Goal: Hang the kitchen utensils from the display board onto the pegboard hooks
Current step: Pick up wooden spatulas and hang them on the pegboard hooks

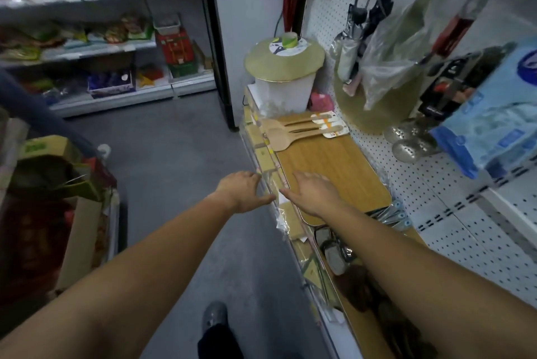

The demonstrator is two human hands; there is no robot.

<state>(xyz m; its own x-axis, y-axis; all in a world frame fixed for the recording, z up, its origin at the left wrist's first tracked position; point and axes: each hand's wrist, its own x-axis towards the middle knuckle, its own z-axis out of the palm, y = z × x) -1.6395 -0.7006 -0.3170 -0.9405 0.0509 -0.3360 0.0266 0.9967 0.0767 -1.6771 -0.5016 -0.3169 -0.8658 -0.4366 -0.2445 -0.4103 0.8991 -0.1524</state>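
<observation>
We stretch our left hand [247,190] and right hand [315,194], spread and empty, mid-frame toward the board [343,161], since the spatulas [302,129] lie higher up.

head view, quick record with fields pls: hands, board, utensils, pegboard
left hand: open, at the shelf front edge, holding nothing
right hand: open, palm down over the wooden board; contact unclear
wooden spatulas: lying at the board's far end, untouched
pegboard: right of the board, metal skimmers hanging against it
</observation>
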